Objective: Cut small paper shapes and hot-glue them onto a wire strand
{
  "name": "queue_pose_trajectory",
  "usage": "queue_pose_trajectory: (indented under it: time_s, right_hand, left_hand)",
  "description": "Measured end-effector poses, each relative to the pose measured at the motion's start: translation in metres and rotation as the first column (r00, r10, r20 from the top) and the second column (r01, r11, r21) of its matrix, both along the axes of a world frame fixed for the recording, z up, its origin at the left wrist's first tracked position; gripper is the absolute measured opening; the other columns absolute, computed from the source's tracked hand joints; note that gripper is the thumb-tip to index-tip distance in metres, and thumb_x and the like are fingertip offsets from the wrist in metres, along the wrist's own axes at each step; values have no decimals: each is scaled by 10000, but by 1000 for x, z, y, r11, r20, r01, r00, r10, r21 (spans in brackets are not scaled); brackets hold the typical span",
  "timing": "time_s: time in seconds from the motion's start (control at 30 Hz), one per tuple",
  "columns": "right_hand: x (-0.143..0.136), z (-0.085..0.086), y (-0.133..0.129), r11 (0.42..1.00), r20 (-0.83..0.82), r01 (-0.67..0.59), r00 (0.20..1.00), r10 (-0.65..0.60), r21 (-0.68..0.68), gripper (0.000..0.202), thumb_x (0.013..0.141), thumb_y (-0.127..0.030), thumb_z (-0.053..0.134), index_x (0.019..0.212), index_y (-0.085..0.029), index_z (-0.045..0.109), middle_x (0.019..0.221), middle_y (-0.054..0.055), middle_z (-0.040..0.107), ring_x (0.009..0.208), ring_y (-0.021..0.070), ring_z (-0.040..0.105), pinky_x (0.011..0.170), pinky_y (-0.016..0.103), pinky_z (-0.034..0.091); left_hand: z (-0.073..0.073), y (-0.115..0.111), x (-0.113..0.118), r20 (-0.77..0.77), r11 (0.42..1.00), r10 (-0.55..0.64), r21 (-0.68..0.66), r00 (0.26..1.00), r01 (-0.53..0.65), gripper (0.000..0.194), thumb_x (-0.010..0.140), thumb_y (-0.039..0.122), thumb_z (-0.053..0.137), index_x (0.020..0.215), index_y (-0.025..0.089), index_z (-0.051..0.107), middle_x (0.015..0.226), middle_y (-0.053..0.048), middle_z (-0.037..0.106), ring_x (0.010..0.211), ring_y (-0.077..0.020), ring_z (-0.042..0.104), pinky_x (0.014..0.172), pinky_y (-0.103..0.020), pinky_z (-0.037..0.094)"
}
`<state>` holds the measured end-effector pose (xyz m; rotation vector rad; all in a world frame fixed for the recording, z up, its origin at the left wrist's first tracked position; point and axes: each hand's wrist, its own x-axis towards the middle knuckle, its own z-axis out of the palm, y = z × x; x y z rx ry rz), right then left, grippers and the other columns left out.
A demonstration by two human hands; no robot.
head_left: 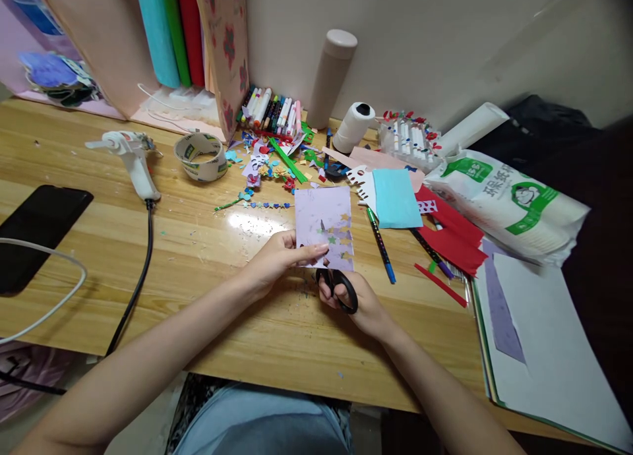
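A light purple sheet of paper [312, 208] is pinched in my left hand [291, 249], with the thumb lying across its lower part. Star-shaped holes run along the sheet's right side, and the wooden table shows through several of them. My right hand [353, 295] has its fingers in the black handles of a pair of scissors [350, 295] at the sheet's lower edge. A dark pointed tip shows at the middle of the paper; most of the blades are hidden by the sheet and my left fingers.
Paper scraps [264, 161] and markers [270, 109] lie behind the sheet. To the left are a glue gun [131, 161], a tape roll [200, 157] and a phone [44, 234]. Blue paper [395, 198], red paper [452, 234], a bag of paper cups [509, 194] and white sheets [544, 336] occupy the right.
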<state>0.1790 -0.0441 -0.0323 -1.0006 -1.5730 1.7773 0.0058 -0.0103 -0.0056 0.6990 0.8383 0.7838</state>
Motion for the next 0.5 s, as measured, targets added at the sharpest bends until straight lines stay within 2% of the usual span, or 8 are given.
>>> queue_pose_trajectory:
  time_s: [0.2, 0.33, 0.5]
  right_hand:
    - [3, 4, 3, 1000, 36, 29, 999, -28, -8, 579, 758, -737, 425, 648, -168, 435, 586, -10, 392, 515, 104, 326, 486, 240, 239]
    - [5, 7, 5, 999, 12, 46, 999, -46, -22, 571, 757, -726, 446, 652, -165, 433, 577, -21, 382, 500, 91, 307, 478, 236, 226]
    - [6, 9, 6, 999, -9, 31, 999, -32, -33, 571, 764, -720, 445, 650, -161, 435, 560, -28, 375, 490, 85, 295, 471, 234, 219]
  left_hand:
    - [-3, 3, -2, -11, 999, 0, 52, 1000, 0, 283, 667, 346, 733, 853, 137, 682, 830, -57, 685, 741, -147, 609, 731, -263, 452]
    - [-5, 7, -5, -31, 990, 81, 115, 996, -77, 263, 700, 341, 706, 871, 144, 670, 878, -59, 683, 775, -151, 614, 757, -260, 453]
    - [-6, 10, -8, -7, 984, 131, 120, 991, -129, 309, 698, 325, 708, 951, 153, 666, 924, -67, 680, 808, -159, 622, 783, -279, 467]
